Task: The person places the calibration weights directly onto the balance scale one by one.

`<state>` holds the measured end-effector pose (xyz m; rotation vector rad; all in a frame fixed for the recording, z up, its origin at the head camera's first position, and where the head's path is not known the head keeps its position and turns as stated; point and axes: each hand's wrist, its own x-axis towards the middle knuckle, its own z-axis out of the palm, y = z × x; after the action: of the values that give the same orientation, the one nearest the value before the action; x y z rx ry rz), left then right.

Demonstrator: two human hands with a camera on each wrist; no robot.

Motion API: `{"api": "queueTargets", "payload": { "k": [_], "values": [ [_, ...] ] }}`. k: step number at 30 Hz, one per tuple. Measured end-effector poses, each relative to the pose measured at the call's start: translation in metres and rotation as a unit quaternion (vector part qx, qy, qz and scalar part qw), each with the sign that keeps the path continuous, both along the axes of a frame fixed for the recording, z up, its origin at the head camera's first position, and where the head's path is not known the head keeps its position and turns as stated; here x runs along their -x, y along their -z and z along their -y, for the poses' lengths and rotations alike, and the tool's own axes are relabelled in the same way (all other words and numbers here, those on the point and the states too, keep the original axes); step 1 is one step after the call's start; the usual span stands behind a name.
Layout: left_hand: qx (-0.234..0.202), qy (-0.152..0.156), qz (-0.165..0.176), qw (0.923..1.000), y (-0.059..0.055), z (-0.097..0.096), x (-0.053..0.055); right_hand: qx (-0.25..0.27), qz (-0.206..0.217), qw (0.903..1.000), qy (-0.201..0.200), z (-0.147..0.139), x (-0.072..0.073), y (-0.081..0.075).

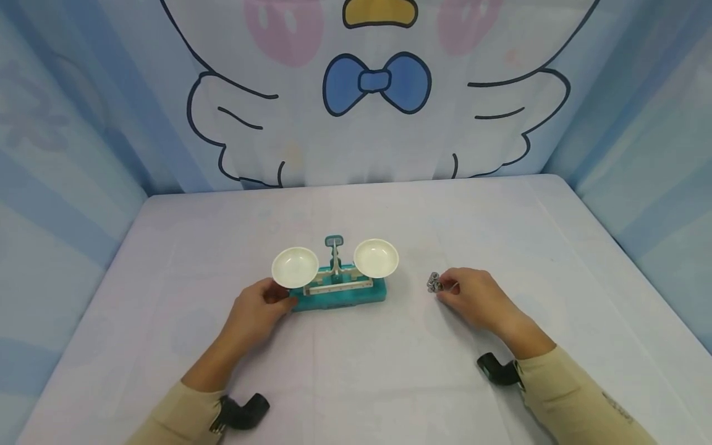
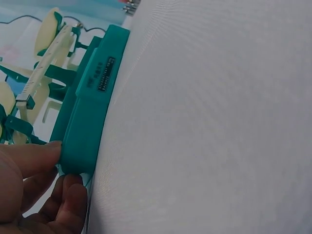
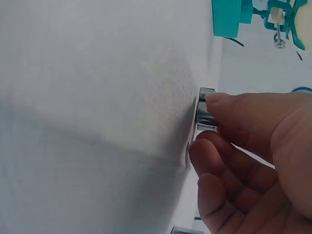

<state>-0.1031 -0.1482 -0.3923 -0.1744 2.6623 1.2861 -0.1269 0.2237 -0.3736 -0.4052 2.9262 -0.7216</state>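
A small teal balance scale (image 1: 339, 299) with two cream pans stands near the middle of the table. My left hand (image 1: 257, 312) grips the left end of its base; in the left wrist view the thumb (image 2: 41, 157) lies on one side of the base, with the other fingers curled at its end. To the right of the scale, my right hand (image 1: 477, 298) pinches at shiny metal weights (image 1: 434, 283) clustered on the cloth. The right wrist view shows a metal weight (image 3: 204, 109) under the thumb. How many weights the fingers hold I cannot tell.
A pale cloth covers the table (image 1: 356, 371). Behind it hangs a printed curtain (image 1: 378, 136) with a blue bow tie, and blue curtains flank both sides. Another metal piece (image 3: 186, 230) shows at the bottom edge of the right wrist view. Black wrist cameras sit on both sleeves.
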Motion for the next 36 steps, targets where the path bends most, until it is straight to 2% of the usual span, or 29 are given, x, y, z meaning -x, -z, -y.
{"api": "queueTargets", "payload": {
  "k": [12, 22, 29, 36],
  "values": [
    [-0.004, 0.004, 0.002, 1.0, 0.0, 0.0, 0.001, -0.009, -0.015, 0.9998, -0.008, 0.002, 0.005, 0.003],
    [-0.004, 0.001, 0.002, 1.0, 0.0, 0.0, 0.001, 0.021, -0.053, 0.9984, 0.001, 0.002, 0.002, -0.011],
    [-0.01, -0.004, -0.001, 0.9999, 0.001, 0.0, 0.001, 0.045, -0.097, 0.9939, -0.026, 0.01, 0.003, -0.022],
    [-0.004, -0.007, -0.003, 1.0, 0.001, 0.0, 0.001, 0.084, -0.138, 0.9843, -0.071, 0.028, 0.008, -0.031]
  ]
}}
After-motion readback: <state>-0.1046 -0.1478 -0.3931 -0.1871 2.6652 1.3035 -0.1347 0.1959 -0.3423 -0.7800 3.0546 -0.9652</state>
